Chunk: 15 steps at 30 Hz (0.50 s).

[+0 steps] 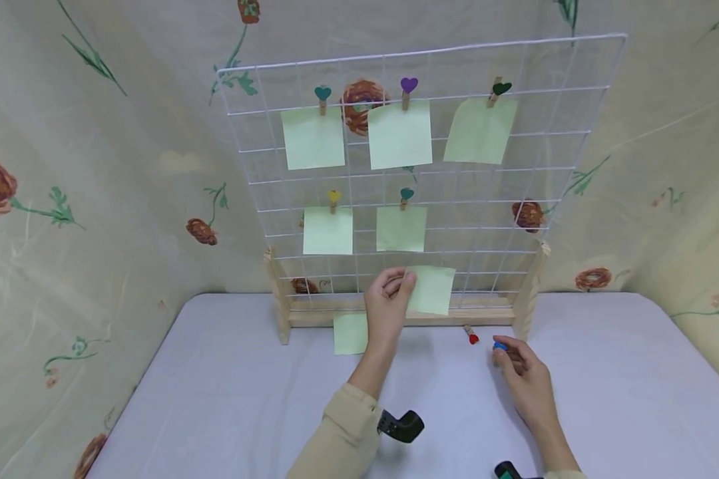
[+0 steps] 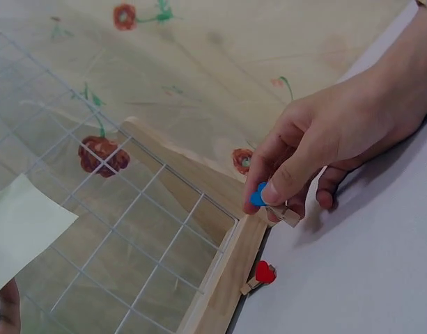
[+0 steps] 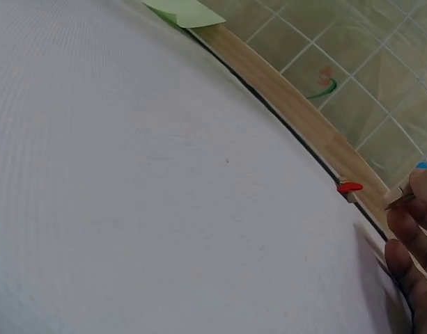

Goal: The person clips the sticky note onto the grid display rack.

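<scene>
My left hand (image 1: 387, 303) pinches a pale green paper note (image 1: 431, 290) by its left edge, low in front of the white wire grid (image 1: 485, 246). My right hand (image 1: 527, 379) is just above the table, pinching a small wooden clothespin with a blue heart (image 2: 260, 195) between thumb and fingers. Beside it, at the foot of the wooden stand, lies a clothespin with a red heart (image 1: 472, 336). Another green note (image 1: 350, 334) is at the base of the stand, partly behind my left wrist.
Several notes hang on the grid from heart clothespins: three in the upper row, such as the middle note (image 1: 400, 135), and two below, including the left note (image 1: 327, 231). A wooden base (image 1: 311, 318) holds the grid on the white-covered table (image 1: 228, 399). Floral cloth (image 1: 126, 219) stands behind.
</scene>
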Motion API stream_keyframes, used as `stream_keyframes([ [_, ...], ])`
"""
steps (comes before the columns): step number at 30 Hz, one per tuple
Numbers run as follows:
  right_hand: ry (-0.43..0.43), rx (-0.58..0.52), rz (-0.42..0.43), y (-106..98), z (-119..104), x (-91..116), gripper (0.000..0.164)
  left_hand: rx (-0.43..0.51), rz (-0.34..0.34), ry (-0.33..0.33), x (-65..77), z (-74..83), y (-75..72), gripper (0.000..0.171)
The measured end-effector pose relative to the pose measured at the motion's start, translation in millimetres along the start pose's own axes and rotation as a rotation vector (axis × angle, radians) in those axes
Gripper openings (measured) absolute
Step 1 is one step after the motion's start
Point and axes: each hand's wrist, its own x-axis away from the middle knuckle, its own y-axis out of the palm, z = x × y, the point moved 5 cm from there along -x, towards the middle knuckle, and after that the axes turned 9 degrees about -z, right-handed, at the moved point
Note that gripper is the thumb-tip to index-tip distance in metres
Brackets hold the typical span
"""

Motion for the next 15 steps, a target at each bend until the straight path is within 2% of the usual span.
stream_keyframes([
  [2, 0.006, -0.042, 0.016, -0.2, 0.4, -0.1, 0.029, 0.001, 0.011, -0.013, -1.3, -0.1, 0.4, 0.023],
  [9, 0.061, -0.234, 0.094, -3.9, 5.3, -1.0, 0.027, 0.032, 0.022, -0.034, -14.6, -19.2, 4.9, 0.023],
  [15, 0.025, -0.309, 0.117, -5.8, -1.4, -4.0, 0.027, 0.009, 0.031, -0.017, -18.1, -19.9, 7.2, 0.023],
])
